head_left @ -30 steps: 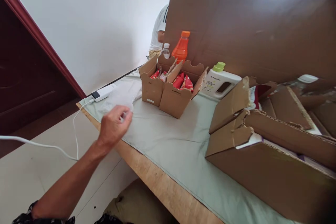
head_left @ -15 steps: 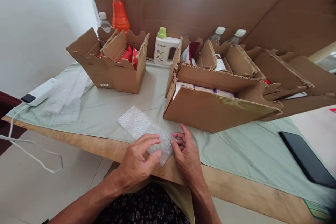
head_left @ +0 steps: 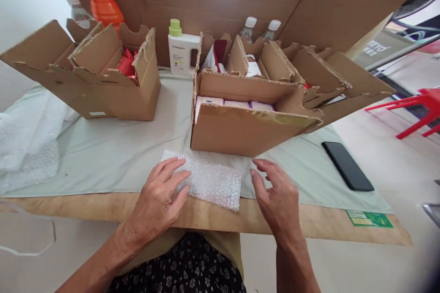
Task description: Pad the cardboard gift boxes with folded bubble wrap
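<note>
Wooden table (head_left: 309, 222) under a pale green cloth; open cardboard boxes (head_left: 240, 135) behind.

Item: bubble wrap sheet (head_left: 213, 183), flat at the near edge, long axis left to right, clear, dimpled, slightly rumpled.

Left hand (head_left: 156, 199) lies on its left end, fingers spread, clasping nothing. Right hand (head_left: 278, 194) sits just beside its right end, open, not touching.

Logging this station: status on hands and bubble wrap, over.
Left hand open, resting on bubble wrap sheet. Right hand open, apart from sheet's right end. Sheet flat at table edge; cardboard box close behind.
</note>
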The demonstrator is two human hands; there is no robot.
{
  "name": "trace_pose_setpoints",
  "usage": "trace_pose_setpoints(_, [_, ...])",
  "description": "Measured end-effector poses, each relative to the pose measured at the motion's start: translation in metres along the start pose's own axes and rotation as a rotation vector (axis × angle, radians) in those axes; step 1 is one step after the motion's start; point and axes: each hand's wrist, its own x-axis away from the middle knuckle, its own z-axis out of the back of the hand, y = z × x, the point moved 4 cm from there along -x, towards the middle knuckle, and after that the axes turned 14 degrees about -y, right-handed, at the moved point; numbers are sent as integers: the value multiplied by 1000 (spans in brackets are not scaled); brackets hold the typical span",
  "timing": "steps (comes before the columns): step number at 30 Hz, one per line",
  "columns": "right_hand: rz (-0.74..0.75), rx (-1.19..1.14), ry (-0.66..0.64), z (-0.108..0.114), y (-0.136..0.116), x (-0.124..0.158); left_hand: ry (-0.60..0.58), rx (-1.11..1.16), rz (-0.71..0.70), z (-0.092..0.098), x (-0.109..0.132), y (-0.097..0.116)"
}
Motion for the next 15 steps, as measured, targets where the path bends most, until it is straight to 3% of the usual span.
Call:
trace_pose_setpoints(2, [127, -3, -21, -7, -26, 10, -60, -94, -33, -7, -7, 1])
trace_pose_setpoints(4, [252, 11, -151, -23, -51, 17, -144, -197, -47, -16, -13, -3])
trace_pose_setpoints(6, [309, 64, -290, -39, -60, 22, -228, -279, -37, -25, -14, -11])
trace_pose_setpoints(8, [283, 121, -358, -45, -48, 30, -281, -319, -25, -33, -11, -20])
trace_pose_setpoints(10, [226, 143, -345, -38, -23, 42, -291, -329, -25, -37, -6, -26])
trace_pose_setpoints(13, [124, 114, -241, -11, 13, 61, -277, -319, -34, -35, -1, -30])
trace_pose_setpoints(15, [72, 93, -155, 6, 24, 63, -285, -293, -33, -30, -3, -28])
